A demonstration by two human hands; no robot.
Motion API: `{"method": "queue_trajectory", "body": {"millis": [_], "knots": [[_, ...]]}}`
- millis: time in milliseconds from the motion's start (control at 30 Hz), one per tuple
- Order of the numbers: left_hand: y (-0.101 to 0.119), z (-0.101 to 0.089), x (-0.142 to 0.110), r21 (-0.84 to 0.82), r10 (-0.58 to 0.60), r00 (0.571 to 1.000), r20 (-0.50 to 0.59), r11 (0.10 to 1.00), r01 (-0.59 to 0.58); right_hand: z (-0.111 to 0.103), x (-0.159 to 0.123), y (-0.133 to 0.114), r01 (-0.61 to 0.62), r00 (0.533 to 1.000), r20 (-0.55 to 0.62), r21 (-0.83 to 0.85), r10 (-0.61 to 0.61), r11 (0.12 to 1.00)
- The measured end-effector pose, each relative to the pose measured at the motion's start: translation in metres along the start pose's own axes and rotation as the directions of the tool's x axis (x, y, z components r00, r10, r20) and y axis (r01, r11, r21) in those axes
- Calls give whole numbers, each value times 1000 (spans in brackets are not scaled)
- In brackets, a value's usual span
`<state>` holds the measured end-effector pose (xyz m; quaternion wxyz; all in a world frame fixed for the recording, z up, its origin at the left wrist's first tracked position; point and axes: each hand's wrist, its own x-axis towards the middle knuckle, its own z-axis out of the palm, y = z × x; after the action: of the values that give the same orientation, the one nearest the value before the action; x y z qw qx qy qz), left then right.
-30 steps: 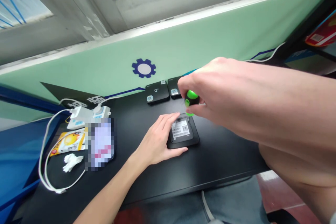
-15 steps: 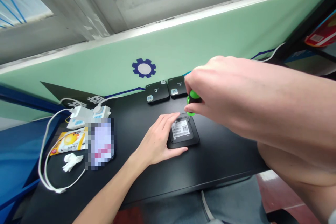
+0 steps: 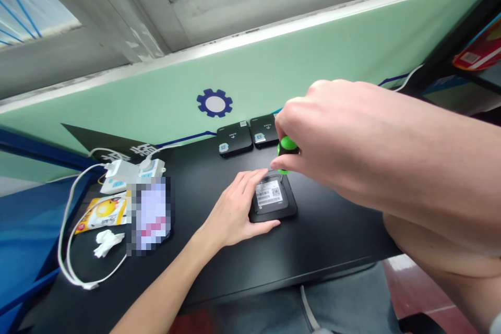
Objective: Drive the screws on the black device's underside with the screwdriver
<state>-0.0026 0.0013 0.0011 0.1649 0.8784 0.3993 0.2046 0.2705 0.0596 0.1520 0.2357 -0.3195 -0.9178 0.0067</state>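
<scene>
My left hand (image 3: 235, 209) lies on a flat black square box (image 3: 273, 199), steadying it from the left, with its fingers along the box's edge. The box sits upside down, showing a white barcode label. My right hand (image 3: 324, 138) grips a green-and-black-handled screwdriver (image 3: 287, 148) above the box. The thin shaft points down at the box's far corner, and the fingers hide most of it. Just beyond stand two similar black boxes (image 3: 234, 139) (image 3: 263, 130), the nearer hand close to the right one.
The black desk (image 3: 332, 242) holds a white power strip (image 3: 135, 173), a white cable (image 3: 67, 250), a yellow snack packet (image 3: 100, 214), a crumpled white tissue (image 3: 106, 243) and a pixelated flat object (image 3: 151, 215). A green partition (image 3: 297, 62) stands behind the desk.
The screwdriver and my right hand have shifted slightly, with the tip staying at the box's far corner. My left hand and the box have not visibly moved.
</scene>
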Motion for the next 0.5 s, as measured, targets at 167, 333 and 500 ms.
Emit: {"method": "queue_trajectory", "body": {"millis": [167,333,500], "knots": [[0,1,0,4,-2,1000,-11,1000,2,3,7,2,9,1000,8,-216,-8,976],[1,2,-1,6,-3,1000,-21,1000,3,6,6,-1,6,1000,19,-235,-1,972],[1,2,0,14,-3,1000,-21,1000,3,3,2,-9,-27,999,38,-86,30,996]]}}
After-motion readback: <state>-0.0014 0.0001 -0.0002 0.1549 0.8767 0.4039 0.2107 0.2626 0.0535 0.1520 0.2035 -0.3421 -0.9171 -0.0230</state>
